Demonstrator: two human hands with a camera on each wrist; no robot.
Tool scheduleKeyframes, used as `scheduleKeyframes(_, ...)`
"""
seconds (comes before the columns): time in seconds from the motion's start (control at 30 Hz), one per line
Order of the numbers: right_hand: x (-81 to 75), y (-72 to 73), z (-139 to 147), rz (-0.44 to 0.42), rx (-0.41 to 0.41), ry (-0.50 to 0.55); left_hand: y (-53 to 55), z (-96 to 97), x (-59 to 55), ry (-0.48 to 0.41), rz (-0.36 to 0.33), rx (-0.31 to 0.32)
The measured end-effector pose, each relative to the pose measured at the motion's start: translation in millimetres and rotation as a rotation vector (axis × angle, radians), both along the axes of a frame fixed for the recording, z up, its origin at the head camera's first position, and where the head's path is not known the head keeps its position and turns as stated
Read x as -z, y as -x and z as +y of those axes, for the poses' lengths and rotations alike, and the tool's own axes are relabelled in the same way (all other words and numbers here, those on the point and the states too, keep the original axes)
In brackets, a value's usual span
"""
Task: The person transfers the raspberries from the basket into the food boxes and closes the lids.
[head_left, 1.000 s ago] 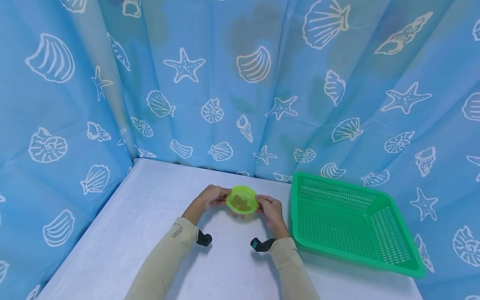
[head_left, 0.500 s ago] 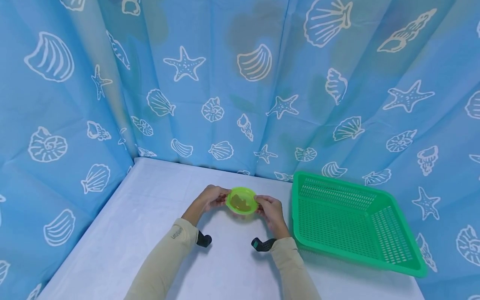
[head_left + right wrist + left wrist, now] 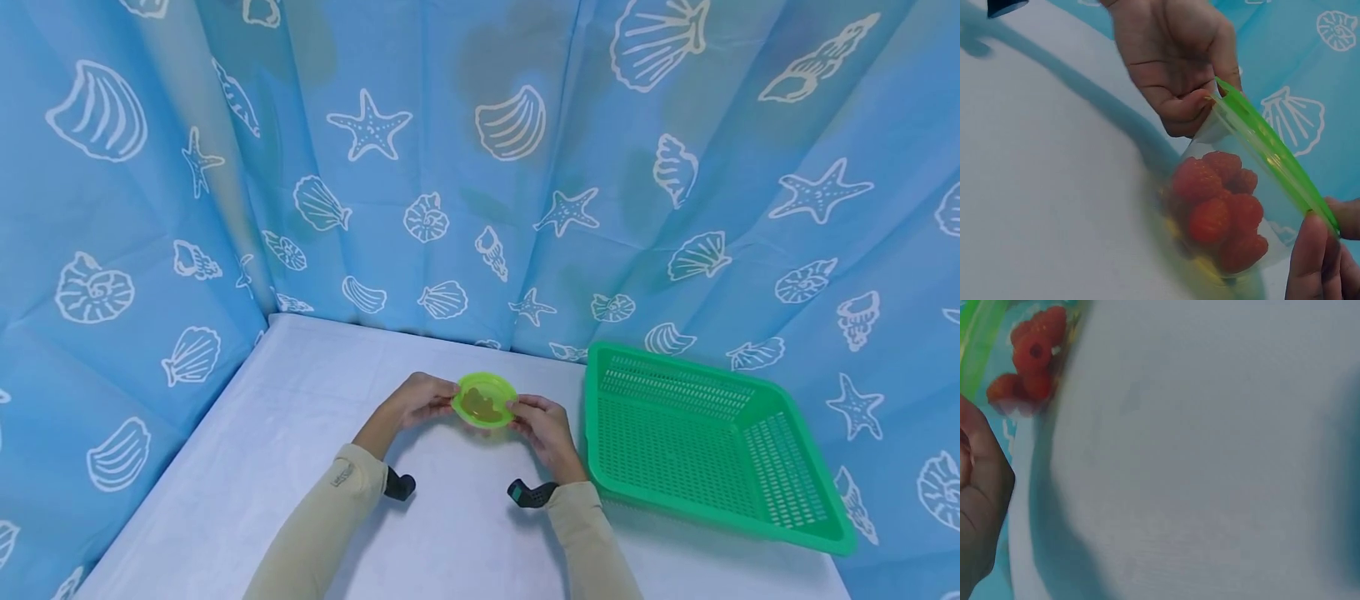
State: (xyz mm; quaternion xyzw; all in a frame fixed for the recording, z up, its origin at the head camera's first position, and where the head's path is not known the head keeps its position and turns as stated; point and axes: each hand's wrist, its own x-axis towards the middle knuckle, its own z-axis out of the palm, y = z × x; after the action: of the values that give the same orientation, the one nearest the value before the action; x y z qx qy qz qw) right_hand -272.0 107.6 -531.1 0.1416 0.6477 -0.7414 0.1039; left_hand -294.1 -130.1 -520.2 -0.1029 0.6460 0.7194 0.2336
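A clear plastic tub (image 3: 1204,147) with a bright green lid (image 3: 1272,150) is held between both hands over the white table. Several red raspberries (image 3: 1210,212) lie inside it, and they also show in the left wrist view (image 3: 1034,353). In the head view the lid (image 3: 486,385) looks yellow-green and see-through. My left hand (image 3: 420,399) pinches the lid's left rim. Thumb and fingers of my right hand (image 3: 543,423) pinch the opposite rim. Seen from the right wrist, the tub is tilted, its bottom close to the tabletop; whether it touches is unclear.
At the right of the white table (image 3: 315,367) stands a green perforated plastic basket (image 3: 678,442). A blue curtain (image 3: 435,167) with white shell and starfish prints closes off the back and sides. Black cameras (image 3: 400,485) sit at both wrists.
Both wrists have shifted slightly outward, and the right thumb has come a little farther over the lid's edge. The tub stays nearly in place, in both hands throughout.
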Motion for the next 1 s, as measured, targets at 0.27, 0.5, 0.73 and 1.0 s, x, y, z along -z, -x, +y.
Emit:
scheduleKeyframes(0.27, -3.6, -0.4, -2.5, 0.007, 0.033, -0.051, -1.3, 9.9, -2.1, 0.197, 0.153, -0.018)
scheduleKeyframes(0.5, -1.0, -1.3, -2.1, -0.016, 0.043, -0.050, 1.7, 7.4, 4.5, 0.020, 0.090, -0.106)
scheduleKeyframes(0.73, 0.9, 2.0, -2.1, -0.019, 0.038, -0.030, 0.4, 5.2, 5.2, 0.046, 0.093, -0.083)
scheduleKeyframes(1.0, -1.8, 16.1, -6.1, -0.036, 0.026, -0.056, 5.7, 5.8, 1.2, 0.101, 0.079, -0.132)
